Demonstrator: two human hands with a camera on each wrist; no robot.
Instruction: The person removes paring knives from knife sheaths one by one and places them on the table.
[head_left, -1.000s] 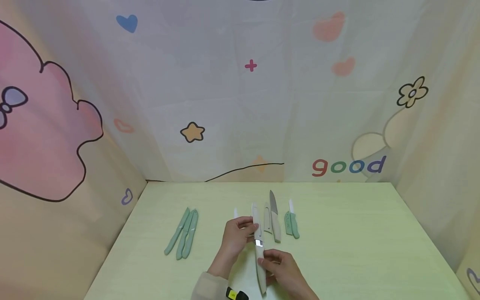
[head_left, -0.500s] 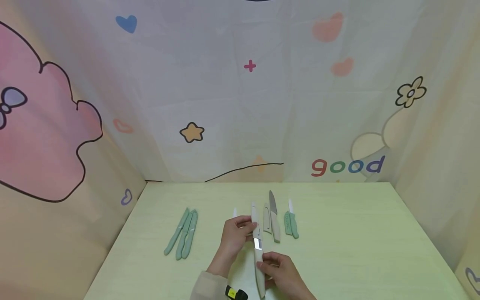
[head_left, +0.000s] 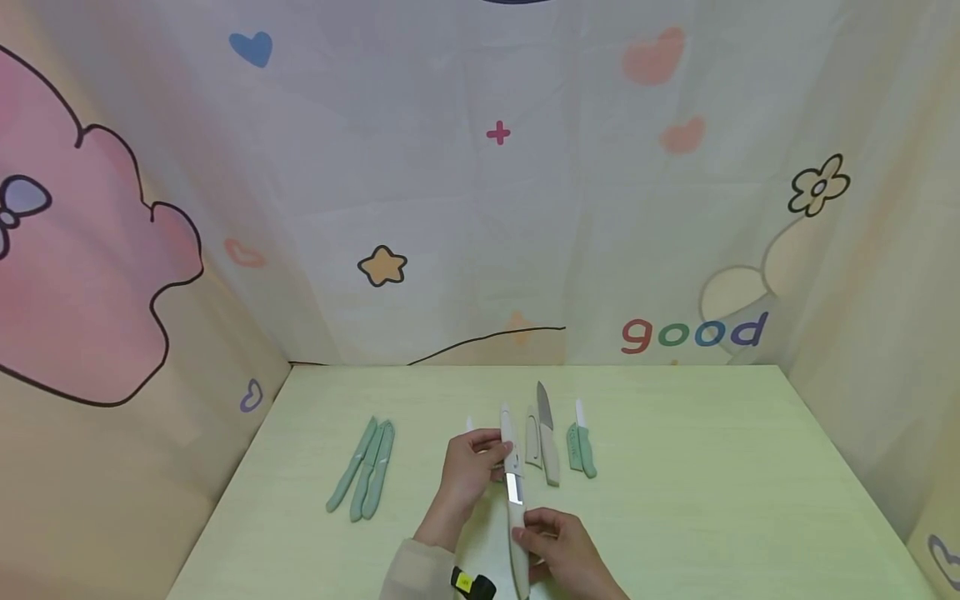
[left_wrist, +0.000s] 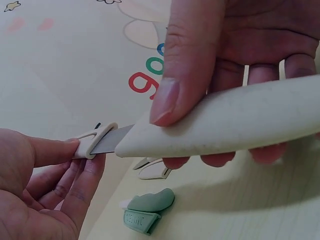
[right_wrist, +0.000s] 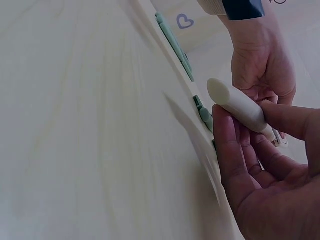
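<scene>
My left hand (head_left: 467, 471) pinches the cream blade sheath (head_left: 508, 425) between thumb and fingers. With my right hand (head_left: 558, 546) I grip the cream handle of a knife (left_wrist: 225, 120), thumb on one side and fingers on the other. The knife's blade (head_left: 513, 490) is still partly inside the sheath, and a short bright stretch shows between sheath and handle. Both are held over the table, the handle end toward me. In the right wrist view the butt of the handle (right_wrist: 218, 92) sticks out past my fingers.
Just beyond lie a bare-bladed cream knife (head_left: 549, 454) and its cream sheath (head_left: 533, 446). Right of them are a small green knife (head_left: 587, 454) and green sheath (head_left: 574, 450). Several green knives (head_left: 371, 471) lie at left. A white tip (head_left: 470, 423) shows behind my left hand.
My right hand has drawn the knife slightly toward me, so more blade shows between sheath and handle. My left hand keeps its grip on the sheath, almost in place.
</scene>
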